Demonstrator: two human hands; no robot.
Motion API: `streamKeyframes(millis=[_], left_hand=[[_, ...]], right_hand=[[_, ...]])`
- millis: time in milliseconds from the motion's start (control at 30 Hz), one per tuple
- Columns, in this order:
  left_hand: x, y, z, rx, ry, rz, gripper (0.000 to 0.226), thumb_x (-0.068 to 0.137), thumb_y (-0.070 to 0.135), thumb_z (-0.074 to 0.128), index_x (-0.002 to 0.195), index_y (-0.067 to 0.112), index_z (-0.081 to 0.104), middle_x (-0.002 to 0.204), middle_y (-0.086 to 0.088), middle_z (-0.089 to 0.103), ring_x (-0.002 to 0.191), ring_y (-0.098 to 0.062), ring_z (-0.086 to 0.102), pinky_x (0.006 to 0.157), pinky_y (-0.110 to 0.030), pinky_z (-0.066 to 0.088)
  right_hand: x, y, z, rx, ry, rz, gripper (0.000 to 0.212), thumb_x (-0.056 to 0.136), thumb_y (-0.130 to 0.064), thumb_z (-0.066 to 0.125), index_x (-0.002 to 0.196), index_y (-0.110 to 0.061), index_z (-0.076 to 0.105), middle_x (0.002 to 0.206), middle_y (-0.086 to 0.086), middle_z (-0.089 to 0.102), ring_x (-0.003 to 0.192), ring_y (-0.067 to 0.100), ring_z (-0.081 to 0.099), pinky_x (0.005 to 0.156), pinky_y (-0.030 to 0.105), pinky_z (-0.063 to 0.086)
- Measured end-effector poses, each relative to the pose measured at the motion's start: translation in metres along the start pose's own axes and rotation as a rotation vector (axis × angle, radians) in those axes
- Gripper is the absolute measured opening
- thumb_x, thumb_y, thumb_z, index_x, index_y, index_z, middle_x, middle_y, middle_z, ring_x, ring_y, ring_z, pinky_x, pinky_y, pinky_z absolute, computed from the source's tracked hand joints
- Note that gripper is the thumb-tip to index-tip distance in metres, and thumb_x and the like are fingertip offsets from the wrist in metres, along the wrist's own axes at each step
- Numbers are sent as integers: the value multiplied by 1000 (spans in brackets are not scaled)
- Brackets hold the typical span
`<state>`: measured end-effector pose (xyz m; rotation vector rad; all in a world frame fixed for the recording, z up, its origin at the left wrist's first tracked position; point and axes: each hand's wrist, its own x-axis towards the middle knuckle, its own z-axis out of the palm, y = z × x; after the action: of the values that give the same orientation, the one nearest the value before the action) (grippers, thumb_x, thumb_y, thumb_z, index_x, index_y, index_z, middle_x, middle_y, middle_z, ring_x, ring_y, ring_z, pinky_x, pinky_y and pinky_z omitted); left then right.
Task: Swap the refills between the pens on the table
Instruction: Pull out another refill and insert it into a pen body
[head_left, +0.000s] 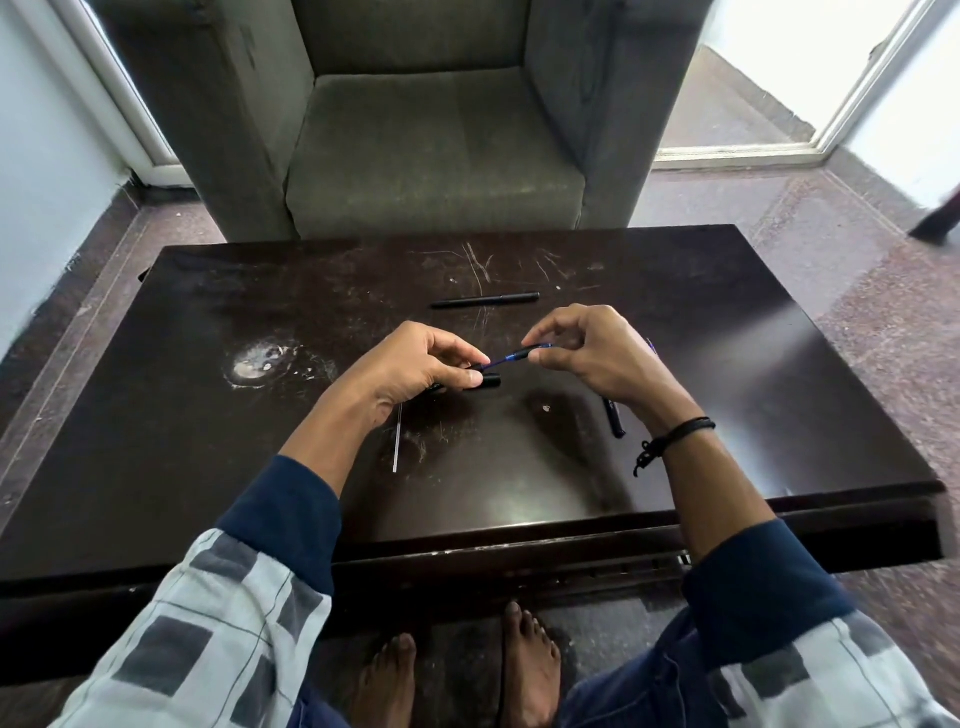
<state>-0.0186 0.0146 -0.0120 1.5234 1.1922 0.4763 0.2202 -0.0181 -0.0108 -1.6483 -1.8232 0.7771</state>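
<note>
two hands met over the middle of the dark table (208, 415) in the head view. the left hand (415, 364) had its fingers curled round a black barrel (488, 381), with thumb and forefinger pinching near its open end. the right hand (597, 353) pinched the far end of a blue refill (511, 356) between thumb and fingertips, its other fingers loosely bent above. the refill bowed slightly between the hands, its near end at the barrel's mouth.

the swap looked partway done, as i judged it. a thin pale refill (397, 441) lay loose on the table below the left wrist. a short black piece (614, 418) lay beside the right wrist. a whole black pen (485, 300) lay beyond the hands, seemingly yet to be opened.

whether the blue refill was going in or coming out could not be told. most of the barrel was hidden inside the left palm, and the right wrist covered part of the black piece. a small bluish streak (652, 347) right of the right hand was too small to name.
</note>
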Motion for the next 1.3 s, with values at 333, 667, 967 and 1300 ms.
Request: streamKeyframes(millis=[333, 667, 967, 1300], left_hand=[[0, 0, 3, -8, 15, -6, 22, 77, 5, 84, 98, 12, 81, 66, 3, 71, 68, -5, 61, 70, -18, 47], [-1, 0, 4, -27, 4, 12, 20, 78, 1, 82, 92, 15, 80, 68, 5, 72, 66, -3, 61, 71, -19, 47], [-2, 1, 3, -30, -1, 16, 22, 77, 1, 83, 95, 14, 79, 85, -9, 67, 79, -14, 57, 72, -19, 46], [-1, -1, 3, -33, -3, 3, 20, 78, 5, 83, 97, 11, 80, 80, -6, 67, 71, -9, 59, 71, -23, 46]], right_hand=[[0, -5, 5, 5, -20, 39, 13, 84, -17, 81, 93, -27, 78, 69, -12, 64, 62, -2, 57, 64, 17, 43], [-1, -7, 8, 24, -9, 27, 7, 87, -18, 78, 92, -24, 79, 76, -13, 69, 59, -6, 55, 61, 7, 40], [-1, -8, 10, 21, -1, 26, 5, 89, -23, 77, 93, -23, 79, 76, -12, 70, 62, -4, 56, 64, 11, 43], [0, -7, 11, 45, -19, 28, 11, 85, -28, 81, 95, -24, 79, 78, -9, 72, 67, -1, 60, 69, 19, 50]])
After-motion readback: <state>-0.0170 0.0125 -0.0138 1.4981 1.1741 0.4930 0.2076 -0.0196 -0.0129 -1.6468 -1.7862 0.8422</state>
